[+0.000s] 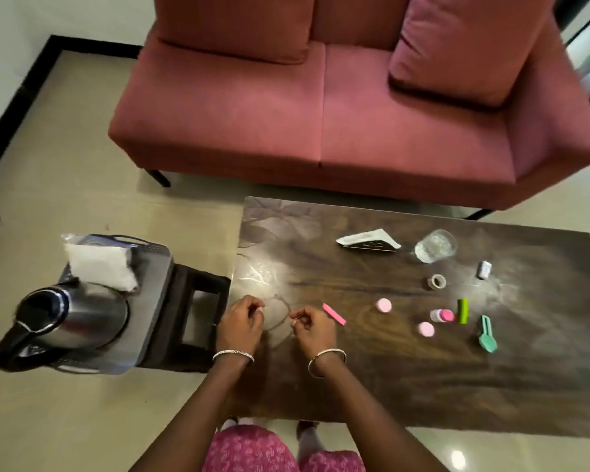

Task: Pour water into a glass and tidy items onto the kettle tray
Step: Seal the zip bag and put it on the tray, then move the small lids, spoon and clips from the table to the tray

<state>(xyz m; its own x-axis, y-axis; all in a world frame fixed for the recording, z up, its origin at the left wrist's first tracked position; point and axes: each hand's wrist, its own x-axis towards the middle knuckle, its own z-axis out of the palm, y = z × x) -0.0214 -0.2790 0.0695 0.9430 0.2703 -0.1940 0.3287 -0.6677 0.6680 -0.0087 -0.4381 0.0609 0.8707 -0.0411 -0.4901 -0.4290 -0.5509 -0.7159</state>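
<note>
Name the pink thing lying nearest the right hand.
The flat pink stick, just beside the right hand; the two round pink caps and the pink-capped bottle lie farther right.

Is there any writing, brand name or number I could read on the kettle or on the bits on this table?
No text is readable in this view.
black-and-white packet: dark marks, too blurred to read.
small grey box: any label is too small to read.
pink-capped bottle: any label is too small to read.
kettle: no print visible.
</note>
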